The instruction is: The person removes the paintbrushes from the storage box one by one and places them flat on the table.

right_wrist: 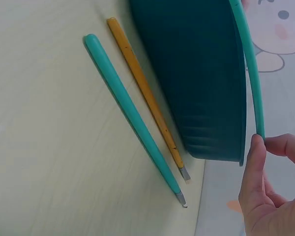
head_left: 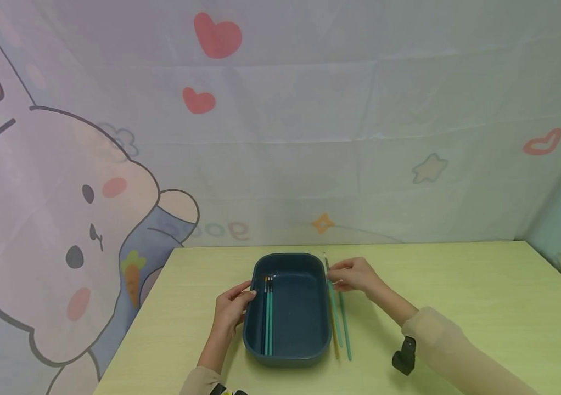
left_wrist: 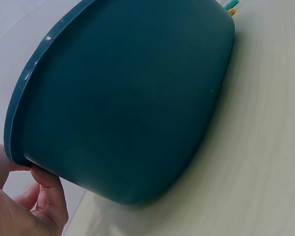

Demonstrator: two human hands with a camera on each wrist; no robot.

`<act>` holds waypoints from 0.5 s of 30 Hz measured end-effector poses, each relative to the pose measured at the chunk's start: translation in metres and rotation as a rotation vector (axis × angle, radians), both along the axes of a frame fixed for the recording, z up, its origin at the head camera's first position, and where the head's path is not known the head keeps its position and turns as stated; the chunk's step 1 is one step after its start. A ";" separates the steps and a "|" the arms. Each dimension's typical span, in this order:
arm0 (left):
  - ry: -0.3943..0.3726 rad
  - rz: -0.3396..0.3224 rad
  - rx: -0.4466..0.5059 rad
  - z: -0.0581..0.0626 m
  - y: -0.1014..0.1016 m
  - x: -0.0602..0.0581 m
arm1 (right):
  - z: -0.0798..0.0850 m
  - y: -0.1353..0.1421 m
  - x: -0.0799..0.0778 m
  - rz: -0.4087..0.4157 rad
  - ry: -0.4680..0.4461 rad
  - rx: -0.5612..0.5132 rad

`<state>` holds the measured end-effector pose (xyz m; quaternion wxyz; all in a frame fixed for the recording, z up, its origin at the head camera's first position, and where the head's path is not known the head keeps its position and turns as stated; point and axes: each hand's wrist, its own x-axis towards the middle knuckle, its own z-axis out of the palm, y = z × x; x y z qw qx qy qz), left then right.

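A dark teal plastic bin [head_left: 287, 359] stands on the table. My left hand [head_left: 231, 307] grips its left rim, thumb on top and fingers beneath, as the left wrist view also shows. Inside, slim paintbrushes [head_left: 269, 321] lie side by side along the left wall, bristles toward the far end. My right hand [head_left: 354, 276] pinches a green paintbrush [right_wrist: 253, 73] between thumb and finger, raised just beside the bin's right rim. On the table to the right of the bin lie a yellow-handled paintbrush [right_wrist: 142, 83] and another green paintbrush [right_wrist: 130, 110].
The pale yellow table [head_left: 458, 296] extends to both sides of the bin. Behind it hangs a cloth backdrop [head_left: 310, 164] printed with hearts and a cartoon rabbit.
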<state>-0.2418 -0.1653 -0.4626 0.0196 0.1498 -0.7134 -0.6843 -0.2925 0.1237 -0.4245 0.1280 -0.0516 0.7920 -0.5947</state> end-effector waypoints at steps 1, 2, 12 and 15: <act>-0.001 0.001 0.000 0.000 0.000 0.000 | -0.001 0.001 0.000 0.000 -0.004 -0.004; -0.002 0.002 0.000 0.000 0.000 0.000 | -0.001 0.002 0.000 0.000 -0.008 -0.009; 0.000 0.000 0.004 0.002 0.001 0.000 | -0.012 0.013 0.001 -0.021 -0.053 -0.029; 0.005 -0.005 0.016 0.002 0.002 0.000 | -0.016 0.016 0.001 -0.033 -0.054 -0.022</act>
